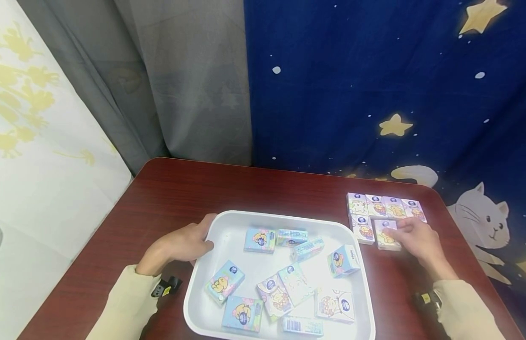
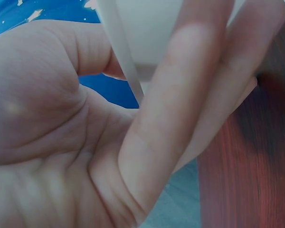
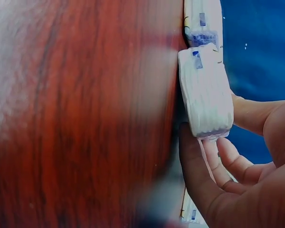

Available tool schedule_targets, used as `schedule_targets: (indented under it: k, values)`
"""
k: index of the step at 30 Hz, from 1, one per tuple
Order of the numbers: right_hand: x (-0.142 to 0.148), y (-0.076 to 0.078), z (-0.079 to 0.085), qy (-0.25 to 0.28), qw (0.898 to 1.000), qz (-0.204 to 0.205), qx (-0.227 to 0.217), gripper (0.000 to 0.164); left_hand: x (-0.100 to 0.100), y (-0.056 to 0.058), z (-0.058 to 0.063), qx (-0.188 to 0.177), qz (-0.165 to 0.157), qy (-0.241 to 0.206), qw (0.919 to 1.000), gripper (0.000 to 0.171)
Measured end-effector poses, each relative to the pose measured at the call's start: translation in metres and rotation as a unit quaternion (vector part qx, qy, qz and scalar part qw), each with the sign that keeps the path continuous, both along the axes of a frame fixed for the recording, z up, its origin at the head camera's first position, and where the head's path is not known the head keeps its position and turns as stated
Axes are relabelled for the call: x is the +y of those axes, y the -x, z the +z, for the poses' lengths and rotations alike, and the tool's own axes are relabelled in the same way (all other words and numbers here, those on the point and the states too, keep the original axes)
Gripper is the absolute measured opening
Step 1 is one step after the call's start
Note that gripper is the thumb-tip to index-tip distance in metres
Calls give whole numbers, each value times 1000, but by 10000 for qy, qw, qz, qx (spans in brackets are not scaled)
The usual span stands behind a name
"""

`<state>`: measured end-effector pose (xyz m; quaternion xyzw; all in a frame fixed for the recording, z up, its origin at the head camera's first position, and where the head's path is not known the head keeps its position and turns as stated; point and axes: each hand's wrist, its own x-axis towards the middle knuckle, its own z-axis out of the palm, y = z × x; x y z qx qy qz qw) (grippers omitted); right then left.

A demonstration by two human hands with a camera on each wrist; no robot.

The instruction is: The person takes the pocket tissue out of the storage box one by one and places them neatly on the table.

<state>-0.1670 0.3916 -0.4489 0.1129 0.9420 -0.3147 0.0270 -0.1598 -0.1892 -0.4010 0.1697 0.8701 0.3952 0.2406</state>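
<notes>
My left hand (image 1: 184, 244) grips the left rim of a white plastic tray (image 1: 195, 288); in the left wrist view the thumb and fingers lie on either side of the tray wall (image 2: 137, 42). My right hand (image 1: 421, 242) pinches a small purple tissue pack (image 1: 385, 236) at the table's right side. Close up in the right wrist view, that tissue pack (image 3: 206, 92) shows its white folded side between thumb and fingers. It lies beside another purple pack (image 1: 362, 230), in front of a row of several purple packs (image 1: 375, 206).
Inside the tray lie several scattered tissue packs, among them a blue pack (image 1: 242, 313), a tilted blue one (image 1: 343, 260) and a purple-and-white one (image 1: 334, 304). The dark red wooden table (image 1: 246, 189) ends at a grey curtain (image 1: 199, 94) and a blue starry curtain (image 1: 331, 104).
</notes>
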Motion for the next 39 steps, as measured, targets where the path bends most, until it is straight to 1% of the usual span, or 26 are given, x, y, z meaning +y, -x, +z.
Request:
schedule_targets:
  k: [5,17,24,30,35,39]
  values:
    - [-1,2,1,51,9999,-60,-137,64,0,0,0,-2,32,14,10000,76]
    - [-1,3,-1,180,9995,-81,-265,64,0,1,1,-1,28,29,10000,77]
    - [-4,7,-3,180,9997,-12,-176,61,0,-1,1,-7,2,-14,10000,76]
    - [-7,8,-4,205,9996,-5,-212,59,0,-1,1,-25,14,-4,10000,77]
    - [-8,9,-3,159,9998,-53,-66,59,0,-1,2,-53,26,57,10000,76]
    - [-12,10,2,38,9998,-160,116,59,1,-1,1,-60,29,75,10000,75]
